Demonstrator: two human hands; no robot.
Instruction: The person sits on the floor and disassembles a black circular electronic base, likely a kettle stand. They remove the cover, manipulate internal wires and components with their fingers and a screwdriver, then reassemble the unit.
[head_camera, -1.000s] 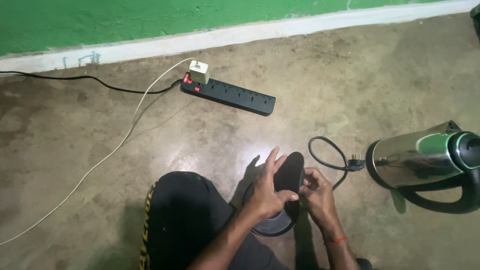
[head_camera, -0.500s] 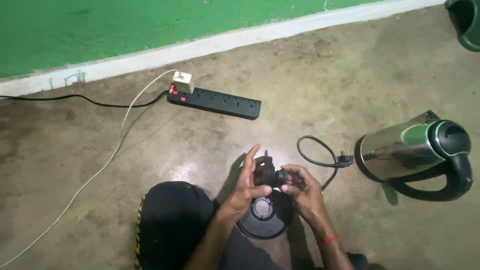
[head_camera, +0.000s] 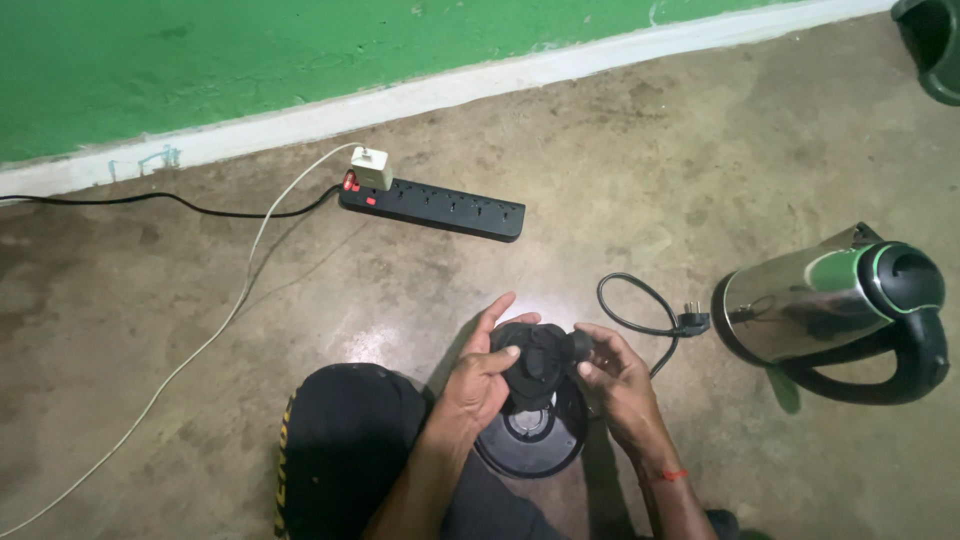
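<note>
Compared with the frame half a second earlier, the whole scene is seen shifted a little: the steel kettle (head_camera: 835, 305) and the power strip (head_camera: 432, 207) appear in much the same places on the concrete floor (head_camera: 620, 160), while the hands have been drawn slightly closer together over the black kettle base (head_camera: 530, 432). The base, a round black disc, is held tilted just in front of a black-clad knee (head_camera: 345, 450), its lower rim near or on the floor (which of the two cannot be told).

The kettle lies on its side to the right, well apart from the hands, its black handle and lid pointing right. The power strip lies near the green wall (head_camera: 250, 60), with a white charger (head_camera: 371, 167) plugged into its left end and a white cable (head_camera: 200, 340) trailing away to the lower left.

The left hand (head_camera: 480, 375) is laid against the upper left of the base, thumb pressed on its top and fingers partly spread, one finger pointing upward. The right hand (head_camera: 615, 385) is curled at the upper right edge, its fingertips closed on a small dark part of the base where the black cord (head_camera: 635, 310) leaves it. The cord loops to the right and ends in a plug (head_camera: 693, 322) lying just beside the kettle.
</note>
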